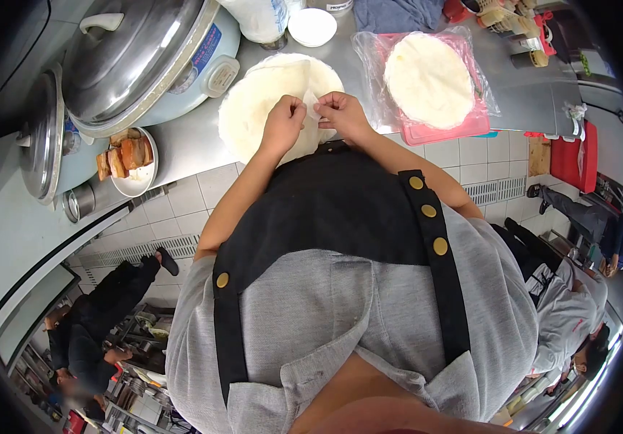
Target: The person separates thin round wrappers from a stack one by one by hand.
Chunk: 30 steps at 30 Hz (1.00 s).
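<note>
A stack of thin round pale wrapper sheets (250, 90) lies on the steel counter in front of me. My left hand (285, 121) is closed, its thumb and finger pinching the upper sheet near the middle of the stack. Close beside it, my right hand (342, 116) pinches a raised, folded edge of that sheet. The lifted part stands up between both hands; the rest still rests on the stack. To the right, a second stack of wrapper sheets (429, 79) sits on clear plastic over a red cutting board (427, 134).
At left stand large lidded cookers (138, 54) and a plate of browned blocks (125, 160). A white bowl (312, 27) and blue cloth (398, 14) sit at the back. Seasoning containers (503, 18) stand at far right. Co-workers (102, 318) are behind me on both sides.
</note>
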{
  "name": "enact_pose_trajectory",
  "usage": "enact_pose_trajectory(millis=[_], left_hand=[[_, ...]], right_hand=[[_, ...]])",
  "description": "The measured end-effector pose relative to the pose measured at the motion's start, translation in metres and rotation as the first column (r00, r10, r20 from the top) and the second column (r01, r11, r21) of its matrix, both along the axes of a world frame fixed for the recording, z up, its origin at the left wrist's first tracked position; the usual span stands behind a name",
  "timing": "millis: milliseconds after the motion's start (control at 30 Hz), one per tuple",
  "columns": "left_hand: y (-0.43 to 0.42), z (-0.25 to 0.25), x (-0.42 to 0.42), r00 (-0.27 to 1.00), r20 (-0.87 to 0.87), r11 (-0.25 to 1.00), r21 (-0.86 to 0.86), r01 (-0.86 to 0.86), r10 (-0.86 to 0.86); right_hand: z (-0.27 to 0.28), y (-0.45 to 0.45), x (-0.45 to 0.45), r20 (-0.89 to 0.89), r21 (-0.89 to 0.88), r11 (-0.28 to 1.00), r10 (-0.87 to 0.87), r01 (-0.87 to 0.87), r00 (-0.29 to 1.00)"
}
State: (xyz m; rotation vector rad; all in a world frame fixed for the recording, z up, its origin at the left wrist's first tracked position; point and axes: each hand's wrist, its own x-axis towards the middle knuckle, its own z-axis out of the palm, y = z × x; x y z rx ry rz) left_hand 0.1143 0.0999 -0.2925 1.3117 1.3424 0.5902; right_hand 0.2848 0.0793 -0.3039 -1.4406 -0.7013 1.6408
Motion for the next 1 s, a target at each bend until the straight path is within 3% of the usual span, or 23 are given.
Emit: enact_pose_trajectory(millis=[33,133,200,267,333,433,500,600,667,733,900,1000], left_hand=[[0.001,0.002,0.000,0.997,0.080,1.000,-0.009,-0.018,0.019],[0.003,0.009,0.006,0.998,0.069,0.995,0.101,-0.002,-0.005],[0.007,-0.002,0.003,0.997,0.081,0.999,0.053,-0.007,0.003],[0.011,-0.005,0.000,0.996,0.094,1.000,0.006,-0.011,0.010],[0.014,-0.005,-0.001,0.997,-0.056,0.990,0.135,-0.043,0.051],[0.016,-0.004,-0.001,0.988,-0.045,0.976,0.165,-0.140,0.149],[0.015,-0.010,-0.001,0.995,-0.025,0.971,0.221,-0.088,0.096],[0.010,0.006,0.002,1.000,0.025,0.965,0.260,-0.020,0.014],[0.007,0.011,0.003,0.998,0.062,0.970,0.242,0.003,-0.019],[0.006,0.008,-0.002,0.997,0.074,0.990,0.140,0.000,-0.010],[0.010,0.015,-0.020,0.999,0.021,0.986,0.163,-0.042,0.039],[0.012,0.014,-0.023,0.999,0.037,0.981,0.189,-0.040,0.033]], right_hand=[[0.002,0.000,-0.001,0.001,0.002,0.999,0.032,-0.032,0.999],[0.010,-0.002,-0.002,0.018,0.007,0.994,0.107,-0.107,0.994],[0.009,-0.002,-0.001,0.034,0.009,0.989,0.150,-0.150,0.988],[0.003,-0.004,0.001,0.006,0.025,0.997,0.076,-0.076,0.997],[0.000,-0.001,0.004,-0.043,-0.026,1.000,0.002,-0.003,0.999],[-0.002,-0.001,0.008,-0.107,-0.093,0.992,-0.101,0.091,0.989],[0.001,-0.002,0.008,-0.126,-0.104,0.989,-0.121,0.108,0.985],[0.030,0.001,0.006,-0.030,-0.133,0.991,0.002,-0.006,1.000],[0.035,0.003,0.007,0.132,-0.131,0.958,0.271,-0.254,0.953],[0.025,0.003,0.012,0.103,-0.127,0.952,0.293,-0.280,0.950],[0.003,0.003,0.019,0.017,-0.124,0.937,0.332,-0.327,0.943],[0.028,0.004,0.011,-0.098,-0.218,0.938,0.252,-0.268,0.963]])
